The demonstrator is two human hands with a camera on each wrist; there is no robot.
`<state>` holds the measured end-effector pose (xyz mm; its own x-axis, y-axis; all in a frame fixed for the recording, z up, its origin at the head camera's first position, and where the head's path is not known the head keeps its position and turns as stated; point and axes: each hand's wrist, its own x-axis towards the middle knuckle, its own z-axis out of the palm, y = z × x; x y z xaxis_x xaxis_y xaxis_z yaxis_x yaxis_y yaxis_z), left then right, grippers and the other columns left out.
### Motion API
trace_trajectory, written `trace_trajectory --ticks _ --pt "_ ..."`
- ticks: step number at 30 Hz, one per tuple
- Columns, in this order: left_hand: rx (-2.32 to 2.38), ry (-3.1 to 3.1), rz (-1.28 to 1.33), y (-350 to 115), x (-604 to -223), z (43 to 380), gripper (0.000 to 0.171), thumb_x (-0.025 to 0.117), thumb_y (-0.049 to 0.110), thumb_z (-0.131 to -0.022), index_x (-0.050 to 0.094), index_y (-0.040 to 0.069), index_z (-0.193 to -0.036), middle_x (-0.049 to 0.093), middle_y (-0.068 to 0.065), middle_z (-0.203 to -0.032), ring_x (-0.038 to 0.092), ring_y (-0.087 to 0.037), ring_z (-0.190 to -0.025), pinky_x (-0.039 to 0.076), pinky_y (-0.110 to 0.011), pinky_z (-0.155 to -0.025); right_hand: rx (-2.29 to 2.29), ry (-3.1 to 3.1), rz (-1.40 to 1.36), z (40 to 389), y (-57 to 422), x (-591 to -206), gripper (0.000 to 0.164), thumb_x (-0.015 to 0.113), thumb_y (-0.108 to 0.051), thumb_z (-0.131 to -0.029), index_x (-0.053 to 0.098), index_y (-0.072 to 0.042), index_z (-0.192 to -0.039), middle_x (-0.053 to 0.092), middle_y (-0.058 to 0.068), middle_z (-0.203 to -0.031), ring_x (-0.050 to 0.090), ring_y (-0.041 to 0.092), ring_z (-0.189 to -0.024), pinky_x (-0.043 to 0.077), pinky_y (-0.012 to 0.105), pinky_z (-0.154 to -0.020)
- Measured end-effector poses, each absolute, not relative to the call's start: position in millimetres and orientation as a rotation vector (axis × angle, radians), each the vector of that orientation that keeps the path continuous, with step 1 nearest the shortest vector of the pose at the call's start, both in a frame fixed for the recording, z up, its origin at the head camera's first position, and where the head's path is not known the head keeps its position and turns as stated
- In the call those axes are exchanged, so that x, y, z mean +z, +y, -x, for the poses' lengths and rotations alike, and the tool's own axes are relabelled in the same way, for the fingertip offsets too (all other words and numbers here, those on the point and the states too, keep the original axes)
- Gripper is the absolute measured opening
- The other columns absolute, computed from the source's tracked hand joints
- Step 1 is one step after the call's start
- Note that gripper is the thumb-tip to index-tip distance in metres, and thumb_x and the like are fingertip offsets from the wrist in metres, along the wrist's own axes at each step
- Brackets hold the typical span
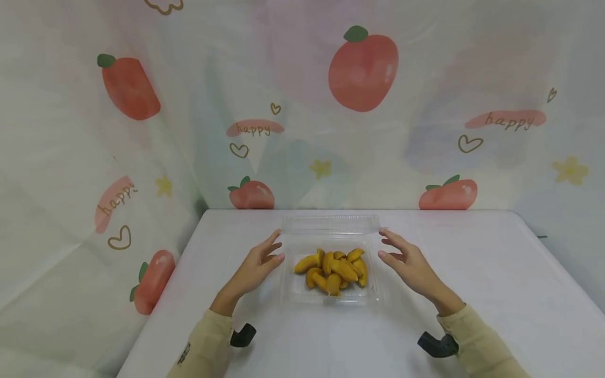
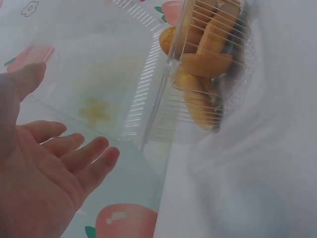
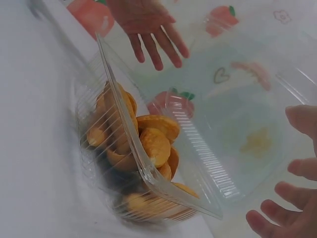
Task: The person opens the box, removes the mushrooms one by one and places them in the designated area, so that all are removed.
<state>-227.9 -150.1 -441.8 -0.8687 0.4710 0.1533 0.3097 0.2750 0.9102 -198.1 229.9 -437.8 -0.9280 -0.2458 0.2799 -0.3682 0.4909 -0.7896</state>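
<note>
A clear plastic hinged box (image 1: 331, 301) rests on the table, its lid (image 1: 331, 224) raised at the back. Several yellow-brown mushrooms (image 1: 344, 270) lie heaped inside; the right wrist view shows their caps (image 3: 156, 147) through the ribbed wall. To the left of the box is my left hand (image 1: 254, 269), fingers spread and nearly straight, tips near the lid's left corner. My right hand (image 1: 412, 266) mirrors it on the other side, tips by the lid's right corner. Neither hand holds anything. Whether any fingertip touches the lid, I cannot tell.
The white table (image 1: 477, 273) extends on both sides of the box. Behind it and at the left hangs a cloth (image 1: 302, 79) printed with fruit and "happy". Black curved pieces (image 1: 243, 335) show at both sleeve cuffs.
</note>
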Motion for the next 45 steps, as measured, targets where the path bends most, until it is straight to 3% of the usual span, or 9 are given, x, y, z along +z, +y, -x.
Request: trace_trajectory --ticks 7,21,28,38,45 --pt "1.673 2.409 -0.810 -147 -448 237 0.075 0.057 0.013 -0.103 0.012 0.005 -0.163 0.013 -0.019 -0.170 0.032 -0.048 -0.149 0.034 -0.066 -0.115 1.505 -2.585 -0.560 207 231 -439 0.068 0.060 -0.010 -0.101 0.026 0.006 -0.157 0.027 0.032 -0.162 0.035 0.052 -0.143 0.040 0.062 -0.108" --pt "1.677 2.391 -0.735 -142 -456 256 0.085 0.059 0.016 -0.102 0.002 0.024 -0.165 0.013 -0.016 -0.171 0.027 -0.044 -0.153 0.028 -0.066 -0.119 1.611 -2.603 -0.593 225 229 -445 0.084 0.061 -0.013 -0.100 0.007 -0.012 -0.164 0.016 0.031 -0.166 0.021 0.055 -0.149 0.030 0.073 -0.111" --pt "1.664 2.402 -0.729 -141 -455 262 0.086 0.059 0.016 -0.102 0.001 0.019 -0.165 0.016 -0.019 -0.170 0.029 -0.047 -0.151 0.030 -0.066 -0.117 1.614 -2.620 -0.596 230 228 -444 0.087 0.060 -0.015 -0.101 0.000 -0.016 -0.165 0.017 0.034 -0.164 0.023 0.058 -0.147 0.030 0.073 -0.111" --pt "1.698 2.406 -0.665 -139 -455 271 0.080 0.057 0.016 -0.104 0.006 0.023 -0.165 0.022 -0.017 -0.168 0.034 -0.047 -0.149 0.036 -0.060 -0.117 1.627 -2.638 -0.598 235 229 -440 0.085 0.057 -0.016 -0.103 -0.001 -0.015 -0.164 0.017 0.035 -0.164 0.021 0.058 -0.148 0.029 0.073 -0.112" --pt "1.750 2.421 -0.610 -135 -453 276 0.072 0.054 0.019 -0.105 0.013 0.016 -0.164 0.026 -0.015 -0.167 0.039 -0.040 -0.148 0.036 -0.057 -0.118 1.621 -2.699 -0.558 240 229 -435 0.085 0.058 -0.021 -0.103 -0.002 -0.013 -0.164 0.015 0.032 -0.165 0.019 0.057 -0.149 0.027 0.072 -0.114"
